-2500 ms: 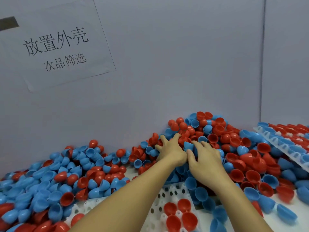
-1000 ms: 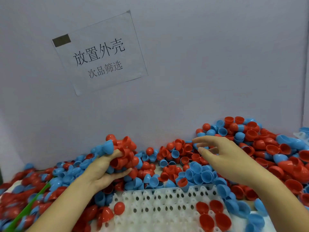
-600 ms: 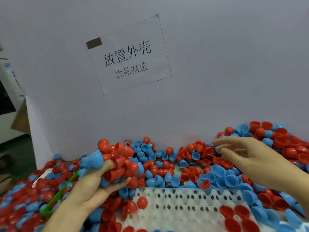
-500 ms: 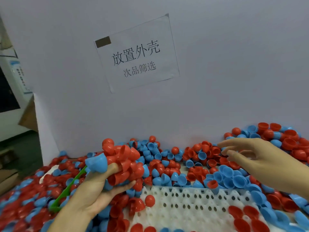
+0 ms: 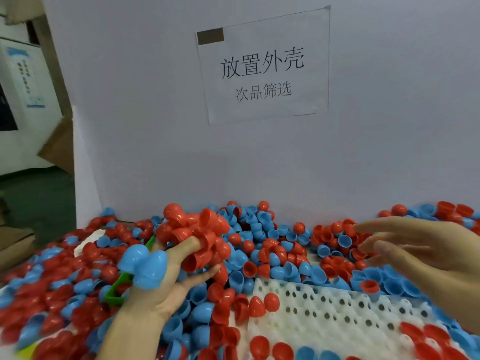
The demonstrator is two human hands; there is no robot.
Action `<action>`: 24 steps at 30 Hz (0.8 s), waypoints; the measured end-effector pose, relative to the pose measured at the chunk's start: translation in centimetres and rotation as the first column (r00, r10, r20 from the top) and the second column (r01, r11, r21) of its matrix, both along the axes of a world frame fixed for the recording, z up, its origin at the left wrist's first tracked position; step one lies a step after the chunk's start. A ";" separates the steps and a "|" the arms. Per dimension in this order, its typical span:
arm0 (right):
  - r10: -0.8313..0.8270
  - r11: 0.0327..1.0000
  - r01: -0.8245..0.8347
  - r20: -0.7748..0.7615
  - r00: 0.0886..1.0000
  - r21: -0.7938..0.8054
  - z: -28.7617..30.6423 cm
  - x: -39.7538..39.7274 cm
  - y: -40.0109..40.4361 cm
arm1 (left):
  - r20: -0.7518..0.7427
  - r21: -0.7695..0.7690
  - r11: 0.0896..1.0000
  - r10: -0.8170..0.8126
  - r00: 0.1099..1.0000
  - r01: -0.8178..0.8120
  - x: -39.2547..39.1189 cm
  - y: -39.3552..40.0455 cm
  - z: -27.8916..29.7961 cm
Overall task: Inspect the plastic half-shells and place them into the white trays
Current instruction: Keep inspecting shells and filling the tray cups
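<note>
Half-shells [image 5: 262,237] mostly lie loose; white tray [image 5: 337,315], lower right, holds few. Left hand [image 5: 166,279] clutches a handful; right hand [image 5: 415,253] hovers spread.

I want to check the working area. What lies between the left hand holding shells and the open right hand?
In the head view, loose red and blue half-shells fill the stretch between the left hand and right hand; the white tray lies nearer the camera.

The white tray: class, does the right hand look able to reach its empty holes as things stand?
Probably yes. The right hand is open and holds nothing, hovering just beyond the white tray, and nothing stands between them. The left hand grips a handful of shells off to the side.
</note>
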State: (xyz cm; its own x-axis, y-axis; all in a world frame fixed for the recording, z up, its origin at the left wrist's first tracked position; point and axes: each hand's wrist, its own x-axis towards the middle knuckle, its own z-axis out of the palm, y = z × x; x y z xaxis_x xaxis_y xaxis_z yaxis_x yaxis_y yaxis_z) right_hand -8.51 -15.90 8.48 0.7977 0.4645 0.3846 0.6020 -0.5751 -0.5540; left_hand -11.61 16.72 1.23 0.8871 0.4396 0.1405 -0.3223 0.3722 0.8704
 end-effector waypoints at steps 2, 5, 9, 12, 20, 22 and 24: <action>0.025 0.999 -0.023 -0.047 0.999 0.048 0.0 0.0 2.0 | -0.023 -0.021 1.000 0.001 1.000 -0.002 0.1 0.3 -0.4; 0.060 0.994 -0.051 -0.094 0.994 0.093 -0.5 -0.2 4.5 | -0.075 -0.107 0.994 -0.007 0.997 -0.001 0.3 0.5 -0.9; 0.069 0.997 -0.067 -0.072 0.995 0.025 -0.8 -0.5 6.0 | -0.098 -0.152 0.988 -0.054 0.994 0.039 0.6 0.6 -1.4; 0.099 0.995 -0.099 -0.074 0.992 0.003 -1.5 -0.4 7.1 | -0.093 -0.171 0.984 -0.068 0.993 0.051 0.9 0.3 -1.5; 0.094 0.991 -0.102 -0.103 0.990 -0.081 -4.2 -0.1 10.4 | -0.062 -0.151 0.981 -0.136 0.989 0.126 0.9 -0.1 -1.3; 0.060 0.995 -0.068 -0.099 0.993 -0.073 -4.9 0.4 10.8 | -0.040 -0.147 0.963 -0.232 0.972 0.223 0.7 -0.3 -1.1; 0.033 0.999 -0.033 -0.106 0.994 -0.004 -5.3 0.8 10.9 | -0.010 -0.133 0.936 -0.331 0.944 0.326 0.5 -0.8 -0.8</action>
